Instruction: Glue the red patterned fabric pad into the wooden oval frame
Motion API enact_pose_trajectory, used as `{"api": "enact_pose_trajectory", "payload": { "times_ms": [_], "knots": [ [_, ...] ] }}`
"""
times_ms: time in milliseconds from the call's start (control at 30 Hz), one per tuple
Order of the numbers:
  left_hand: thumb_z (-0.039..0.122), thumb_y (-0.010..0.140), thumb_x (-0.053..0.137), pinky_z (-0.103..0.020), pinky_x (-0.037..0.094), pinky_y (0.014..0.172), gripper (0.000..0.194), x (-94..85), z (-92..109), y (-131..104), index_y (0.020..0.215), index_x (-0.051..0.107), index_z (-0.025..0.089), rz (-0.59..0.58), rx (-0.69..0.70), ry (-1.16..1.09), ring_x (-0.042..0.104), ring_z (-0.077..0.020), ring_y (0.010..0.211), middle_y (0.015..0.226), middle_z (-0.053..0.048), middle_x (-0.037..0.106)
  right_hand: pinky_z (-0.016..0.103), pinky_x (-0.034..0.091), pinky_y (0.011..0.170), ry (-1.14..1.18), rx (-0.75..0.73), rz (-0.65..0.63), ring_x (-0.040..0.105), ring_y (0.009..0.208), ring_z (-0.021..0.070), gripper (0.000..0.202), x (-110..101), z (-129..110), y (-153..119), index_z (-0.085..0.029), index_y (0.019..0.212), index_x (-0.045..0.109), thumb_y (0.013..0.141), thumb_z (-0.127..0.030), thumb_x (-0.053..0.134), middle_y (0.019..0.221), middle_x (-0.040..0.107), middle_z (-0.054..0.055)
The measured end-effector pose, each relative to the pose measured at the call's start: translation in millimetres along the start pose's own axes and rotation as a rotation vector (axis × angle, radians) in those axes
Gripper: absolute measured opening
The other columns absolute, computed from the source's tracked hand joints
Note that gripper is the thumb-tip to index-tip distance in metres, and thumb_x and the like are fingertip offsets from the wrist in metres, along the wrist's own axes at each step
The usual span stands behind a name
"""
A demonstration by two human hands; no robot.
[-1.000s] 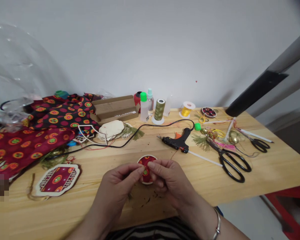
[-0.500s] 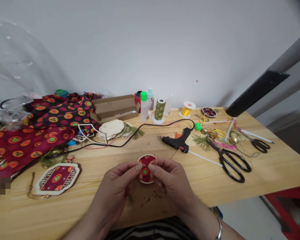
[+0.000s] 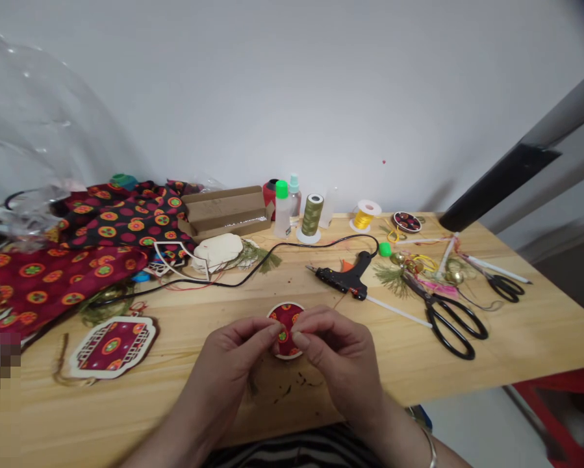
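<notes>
A small round ornament (image 3: 286, 314), white-rimmed and faced with maroon patterned fabric, is at the front middle of the table. Both hands are over it and partly cover it. My left hand (image 3: 233, 364) has thumb and forefinger pinched together above the ornament's left part. My right hand (image 3: 343, 364) is pinched too, over its right edge, the fingertips close to those of the left. Whatever lies between the fingertips is too small or hidden to make out. Dark scraps (image 3: 292, 387) lie on the wood just below. On the left rests a larger white-framed fabric ornament (image 3: 111, 348) with a cord.
Beyond my hands lie a black glue gun (image 3: 343, 276) with its cable and large black-handled scissors (image 3: 450, 318). Farther back are a green thread cone (image 3: 312, 218), a yellow spool (image 3: 364, 216), bottles (image 3: 282, 211) and a cardboard box (image 3: 226, 211). Patterned fabric (image 3: 91, 247) is heaped at left.
My right hand has drawn slightly right, its fingertips a little lower, uncovering more of the round ornament. My left hand has barely shifted.
</notes>
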State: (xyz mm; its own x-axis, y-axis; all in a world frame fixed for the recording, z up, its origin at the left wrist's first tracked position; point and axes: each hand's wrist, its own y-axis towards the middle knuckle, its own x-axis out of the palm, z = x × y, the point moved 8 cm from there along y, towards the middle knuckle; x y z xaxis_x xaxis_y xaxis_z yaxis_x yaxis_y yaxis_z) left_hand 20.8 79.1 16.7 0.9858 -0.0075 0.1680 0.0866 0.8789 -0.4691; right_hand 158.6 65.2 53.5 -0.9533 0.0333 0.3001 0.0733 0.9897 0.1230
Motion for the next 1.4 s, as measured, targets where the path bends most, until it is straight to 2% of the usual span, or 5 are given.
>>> {"api": "enact_pose_trajectory", "payload": {
  "times_ms": [167,433,667,967,1400],
  "knots": [
    [0.032,0.061,0.077,-0.019,0.043,0.058,0.015,1.2,0,-3,0.065,0.075,0.018,-0.024,0.013,0.041,0.057,-0.0130,0.061,0.059,-0.001,0.069,0.024,0.047,0.057,0.008,0.142,0.143,0.055,0.058,0.0114,0.004,-18,15,9,-0.020,0.070,0.070,0.070,-0.022,0.073,0.062,0.063,-0.001],
    [0.033,0.063,0.076,-0.016,0.026,0.038,0.016,-3.4,4,-2,0.063,0.075,0.017,-0.006,0.054,0.100,0.035,-0.0048,0.041,0.052,0.003,0.061,0.020,0.024,0.041,-0.114,0.178,0.356,0.034,0.044,0.0065,0.020,-58,11,19,-0.019,0.079,0.066,0.071,-0.036,0.071,0.054,0.049,-0.006],
    [0.031,0.065,0.076,-0.015,0.023,0.036,0.013,-0.7,4,-2,0.066,0.075,0.018,-0.032,0.044,0.019,0.032,-0.0035,0.040,0.051,0.004,0.060,0.022,0.022,0.044,-0.193,0.547,-0.193,0.033,0.045,0.0059,0.029,-7,39,-15,-0.013,0.071,0.074,0.073,-0.041,0.068,0.048,0.046,-0.004],
    [0.032,0.065,0.074,-0.018,0.028,0.039,0.013,-3.1,9,-7,0.066,0.075,0.019,0.021,0.099,0.150,0.037,-0.0062,0.041,0.047,0.004,0.058,0.017,0.020,0.041,0.309,0.649,-0.072,0.030,0.043,0.0018,0.024,13,51,-15,-0.016,0.074,0.076,0.062,-0.036,0.079,0.060,0.058,-0.002],
    [0.030,0.067,0.070,-0.020,0.036,0.052,0.013,3.5,4,-6,0.061,0.073,0.019,-0.063,0.132,0.214,0.050,-0.0113,0.055,0.056,0.002,0.064,0.015,0.027,0.039,0.416,0.648,0.076,0.037,0.039,0.0021,0.022,5,50,-8,-0.012,0.060,0.070,0.054,-0.027,0.084,0.045,0.050,-0.006]
  ]
}}
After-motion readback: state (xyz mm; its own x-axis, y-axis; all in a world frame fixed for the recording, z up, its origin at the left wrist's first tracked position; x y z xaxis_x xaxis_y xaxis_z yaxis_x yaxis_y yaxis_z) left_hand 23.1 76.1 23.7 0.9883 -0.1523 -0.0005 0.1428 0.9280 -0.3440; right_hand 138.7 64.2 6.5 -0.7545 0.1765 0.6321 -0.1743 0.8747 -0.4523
